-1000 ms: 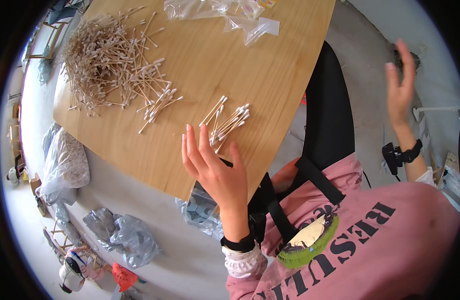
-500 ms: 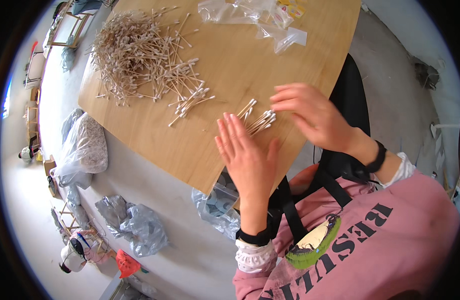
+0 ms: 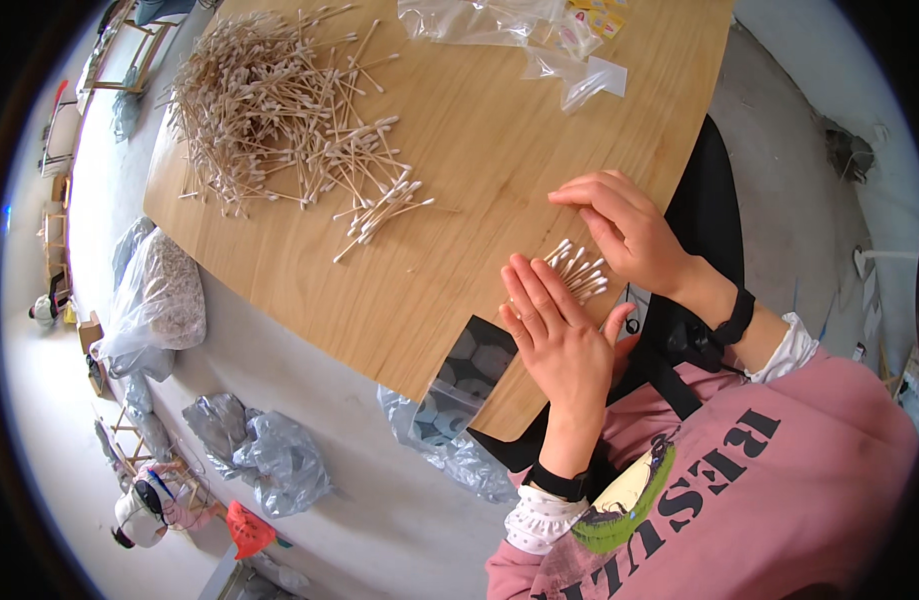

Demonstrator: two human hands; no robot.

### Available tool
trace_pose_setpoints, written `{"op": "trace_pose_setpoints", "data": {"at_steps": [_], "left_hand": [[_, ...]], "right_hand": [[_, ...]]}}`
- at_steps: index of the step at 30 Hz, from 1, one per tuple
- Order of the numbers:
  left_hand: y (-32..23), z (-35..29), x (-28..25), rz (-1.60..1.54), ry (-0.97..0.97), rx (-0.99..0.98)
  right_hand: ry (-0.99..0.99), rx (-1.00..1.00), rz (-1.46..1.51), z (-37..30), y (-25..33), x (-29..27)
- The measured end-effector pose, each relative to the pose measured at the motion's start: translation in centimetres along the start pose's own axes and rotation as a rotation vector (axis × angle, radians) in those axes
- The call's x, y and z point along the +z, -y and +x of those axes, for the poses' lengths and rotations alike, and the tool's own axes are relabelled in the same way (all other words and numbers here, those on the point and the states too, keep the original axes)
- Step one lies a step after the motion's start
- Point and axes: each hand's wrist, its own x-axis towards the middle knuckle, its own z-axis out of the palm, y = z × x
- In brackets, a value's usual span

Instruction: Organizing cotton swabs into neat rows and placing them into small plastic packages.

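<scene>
In the head view, we are holding our left hand [image 3: 564, 350] palm down at the table [image 3: 479, 190] edge, its fingers straight and side by side, its thumb spreading away. The bundle [image 3: 582, 275] of swabs is lying at that hand's upper right, its white tips fanning out from beside the index finger and above the thumb. The left hand is hiding the lower ends, so we are unable to tell whether it is touching them. We are holding our right hand [image 3: 629, 230] just above and to the right of the bundle, its fingers bending loosely, its thumb standing apart, and nothing showing in its grasp. Both hands are opening rather than closing around anything. Well off to the upper left, the large pile [image 3: 259, 105] of swabs is spreading, while a clear bag [image 3: 579, 85] is lying farther up.
</scene>
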Motion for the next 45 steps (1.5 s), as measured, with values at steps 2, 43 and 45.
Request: {"op": "trace_pose_setpoints", "data": {"at_steps": [2,43,45], "left_hand": [[0.5,0.9,-0.3,0.031,-0.023,-0.024],[3.8,3.2,-1.2,0.001,-0.052,-0.096],[3.7,2.9,-1.2,-0.023,-0.050,-0.103]], "right_hand": [[-0.020,0.025,0.026,0.0,0.4,0.1],[0.077,-0.093,0.052,1.9,0.9,2.1],[0.117,-0.145,0.043,2.6,0.7,2.5]]}}
